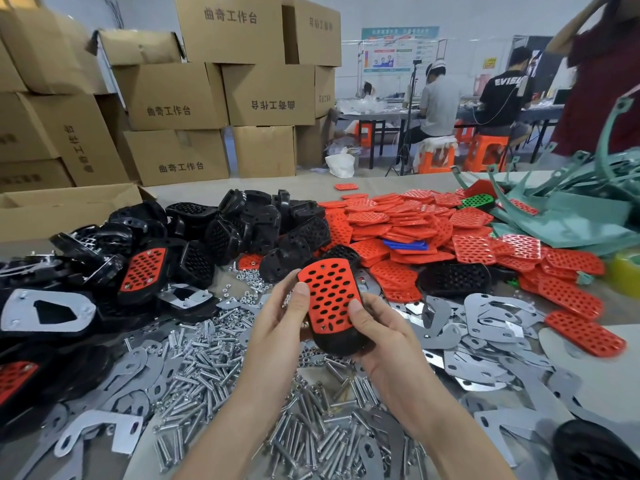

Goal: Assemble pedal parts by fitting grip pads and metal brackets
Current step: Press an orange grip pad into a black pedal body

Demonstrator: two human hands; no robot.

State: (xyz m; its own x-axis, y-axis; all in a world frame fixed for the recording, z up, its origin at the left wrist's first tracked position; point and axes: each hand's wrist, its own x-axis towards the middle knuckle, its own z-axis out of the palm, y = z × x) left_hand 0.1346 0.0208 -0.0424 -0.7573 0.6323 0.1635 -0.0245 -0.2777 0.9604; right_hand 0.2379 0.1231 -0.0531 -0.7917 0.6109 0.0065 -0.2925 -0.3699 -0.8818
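— What are the fingers doing?
— Both sets are curled in a grip. The left hand's (277,317) fingers (300,293) wrap the left edge of a black pedal body (341,342), with the thumb pressed on the red grip pad (329,296) lying on its face. The right hand (377,334) cups the lower right side, its thumb also on the pad.
— And the hands themselves?
— They are raised side by side above the counter (391,183), forearms reaching in from below, and the pedal is tilted up toward the camera.
— What lies under them?
— A heap of bolts (207,358). Metal brackets (485,317) lie to the right, with loose red pads (415,220) beyond.
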